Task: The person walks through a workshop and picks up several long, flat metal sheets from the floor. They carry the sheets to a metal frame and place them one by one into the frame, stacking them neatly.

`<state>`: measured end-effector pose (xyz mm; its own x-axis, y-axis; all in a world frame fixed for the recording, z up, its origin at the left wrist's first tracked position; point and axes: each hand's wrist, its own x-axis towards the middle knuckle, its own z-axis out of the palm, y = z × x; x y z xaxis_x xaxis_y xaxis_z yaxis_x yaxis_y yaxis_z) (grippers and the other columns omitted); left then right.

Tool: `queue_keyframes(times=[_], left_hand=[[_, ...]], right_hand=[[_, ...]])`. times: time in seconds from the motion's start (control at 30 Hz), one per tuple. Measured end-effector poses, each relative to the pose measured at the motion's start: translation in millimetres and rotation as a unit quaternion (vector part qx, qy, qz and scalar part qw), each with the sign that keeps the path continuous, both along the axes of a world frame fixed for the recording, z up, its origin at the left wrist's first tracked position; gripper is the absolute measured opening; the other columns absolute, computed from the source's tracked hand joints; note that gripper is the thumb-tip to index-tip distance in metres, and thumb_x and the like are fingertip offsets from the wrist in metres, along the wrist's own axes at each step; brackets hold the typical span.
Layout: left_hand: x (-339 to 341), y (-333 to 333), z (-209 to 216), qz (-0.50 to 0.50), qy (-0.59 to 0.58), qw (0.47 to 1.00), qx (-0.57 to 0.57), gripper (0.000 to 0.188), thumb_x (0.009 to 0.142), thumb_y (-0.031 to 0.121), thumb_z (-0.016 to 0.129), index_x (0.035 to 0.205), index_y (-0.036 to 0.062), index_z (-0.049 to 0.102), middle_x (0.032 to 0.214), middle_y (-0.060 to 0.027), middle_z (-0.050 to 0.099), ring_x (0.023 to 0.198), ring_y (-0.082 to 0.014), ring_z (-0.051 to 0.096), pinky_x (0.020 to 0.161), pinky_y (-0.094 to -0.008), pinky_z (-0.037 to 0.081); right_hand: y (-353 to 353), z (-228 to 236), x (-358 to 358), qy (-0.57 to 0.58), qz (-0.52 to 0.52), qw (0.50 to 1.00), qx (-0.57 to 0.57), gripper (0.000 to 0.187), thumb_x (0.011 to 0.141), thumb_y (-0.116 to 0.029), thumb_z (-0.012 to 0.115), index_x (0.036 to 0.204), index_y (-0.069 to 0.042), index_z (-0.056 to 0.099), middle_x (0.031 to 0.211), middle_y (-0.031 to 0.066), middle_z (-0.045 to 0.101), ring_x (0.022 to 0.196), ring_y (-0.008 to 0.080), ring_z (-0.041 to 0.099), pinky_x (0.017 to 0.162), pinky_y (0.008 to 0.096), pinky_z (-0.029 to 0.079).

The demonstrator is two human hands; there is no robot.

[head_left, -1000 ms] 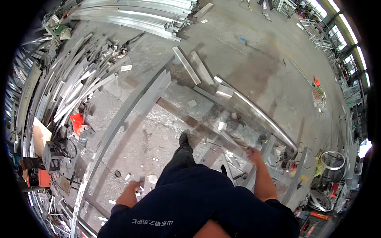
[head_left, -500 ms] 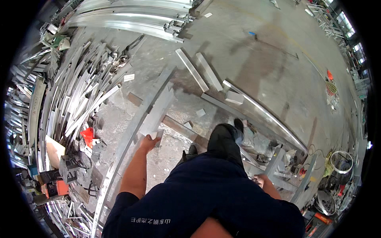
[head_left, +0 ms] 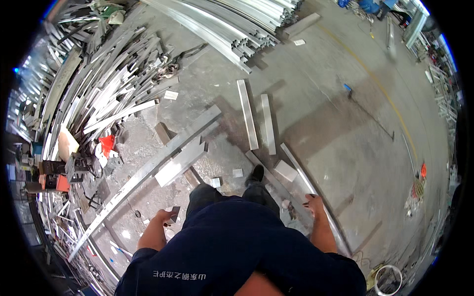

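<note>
My left hand (head_left: 160,218) is closed on a small flat grey metal piece (head_left: 174,214), held low at my left side above the floor. My right hand (head_left: 313,203) hangs at my right side with its fingers loosely apart and nothing visible in them. It appears over a long thin metal tube (head_left: 323,201) that lies on the floor. Ahead of my left hand, a short wide metal profile (head_left: 181,164) rests beside a long square beam (head_left: 143,175). A dark crosspiece (head_left: 193,176) shows partly under the wide profile.
Two short profiles (head_left: 247,114) (head_left: 268,124) lie ahead, with a short box piece (head_left: 285,170) nearer. Stacked long profiles (head_left: 232,34) stand at the far side. A scrap heap (head_left: 111,81) spreads at left. A blue-ended rod (head_left: 368,112) lies at right.
My body and view have turned and moved, so the beams sit differently in the picture. My left hand has come back toward my side, with the metal piece in it. My right hand has swung forward.
</note>
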<state>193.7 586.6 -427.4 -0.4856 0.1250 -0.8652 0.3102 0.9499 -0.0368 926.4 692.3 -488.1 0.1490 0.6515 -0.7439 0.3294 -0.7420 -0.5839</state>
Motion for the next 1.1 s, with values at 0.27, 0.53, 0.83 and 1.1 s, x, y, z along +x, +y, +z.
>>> queue_keyframes(times=[0.27,0.53,0.83,1.1], left_hand=[[85,144,23,-0.097,0.048,0.988,0.109,0.077,0.069,0.054,0.077,0.107,-0.0106,0.059,0.090,-0.0208,0.067,0.067,-0.0270,0.068,0.054,-0.0373,0.055],[89,242,-3,-0.065,-0.032,0.997,0.041,0.077,0.066,0.058,0.076,0.102,-0.0081,0.064,0.086,-0.0182,0.068,0.064,-0.0252,0.067,0.052,-0.0359,0.055],[60,411,-123,-0.136,-0.114,0.984,0.005,0.066,0.067,0.067,0.070,0.109,0.0162,0.070,0.107,-0.0137,0.067,0.097,-0.0268,0.063,0.084,-0.0382,0.049],[-34,655,-27,0.038,-0.065,0.966,0.249,0.082,0.066,0.063,0.070,0.116,-0.0016,0.061,0.114,-0.0218,0.064,0.107,-0.0341,0.061,0.091,-0.0401,0.048]], right_hand=[[93,-91,104,0.095,0.174,0.969,0.148,0.037,0.086,-0.005,0.052,0.122,0.001,0.054,0.087,0.0171,0.065,0.067,0.0260,0.064,0.058,0.0372,0.053],[272,17,-14,0.076,0.137,0.984,-0.080,0.046,0.083,-0.010,0.064,0.126,0.001,0.051,0.096,0.0128,0.066,0.075,0.0189,0.063,0.063,0.0311,0.053],[522,40,-20,-0.192,0.553,0.804,0.108,0.030,0.087,-0.018,0.059,0.116,-0.008,0.061,0.102,0.0112,0.066,0.085,0.0249,0.065,0.076,0.0384,0.051],[781,19,-190,-0.154,0.461,0.873,-0.026,0.027,0.087,-0.025,0.055,0.106,-0.008,0.064,0.100,0.0143,0.065,0.089,0.0303,0.064,0.081,0.0429,0.048]])
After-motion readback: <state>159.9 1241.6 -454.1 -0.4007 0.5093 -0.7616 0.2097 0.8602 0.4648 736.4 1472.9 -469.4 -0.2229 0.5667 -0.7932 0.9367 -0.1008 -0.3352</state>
